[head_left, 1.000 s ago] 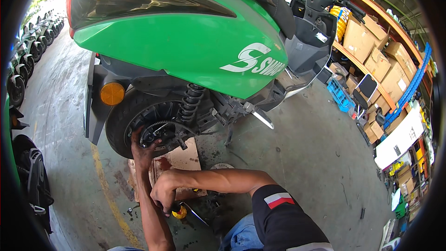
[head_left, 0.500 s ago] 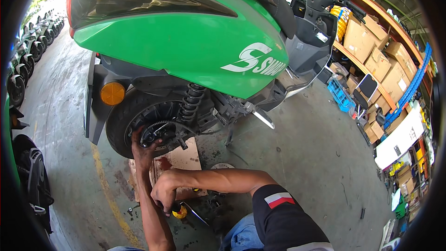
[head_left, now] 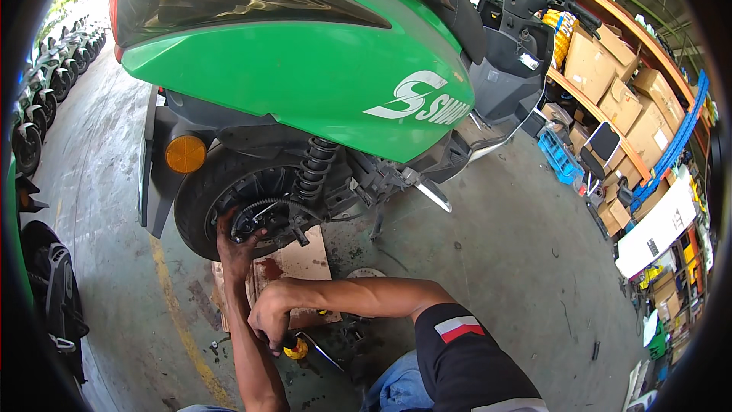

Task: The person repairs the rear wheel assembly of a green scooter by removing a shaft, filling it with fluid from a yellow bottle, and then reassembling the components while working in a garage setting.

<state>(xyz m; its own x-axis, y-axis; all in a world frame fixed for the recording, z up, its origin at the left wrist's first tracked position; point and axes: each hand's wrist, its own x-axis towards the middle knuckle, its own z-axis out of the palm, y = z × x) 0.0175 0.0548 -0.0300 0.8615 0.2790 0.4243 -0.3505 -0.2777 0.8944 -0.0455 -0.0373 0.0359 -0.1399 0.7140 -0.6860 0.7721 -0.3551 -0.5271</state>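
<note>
Green scooter [head_left: 305, 84] leaning overhead, left hand [head_left: 235, 243] reaching up with fingers spread against the rear wheel hub [head_left: 255, 217], right hand [head_left: 268, 319] crossing over, fist clamping a yellow-handled tool [head_left: 296, 348] just above stained cardboard [head_left: 293, 267] lying under the wheel.

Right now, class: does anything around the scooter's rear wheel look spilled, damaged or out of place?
Yes. The cardboard sheet under the rear wheel bears a dark reddish stain, and the concrete floor nearby is blotched dark, like spilled fluid. Nothing looks broken.
</note>
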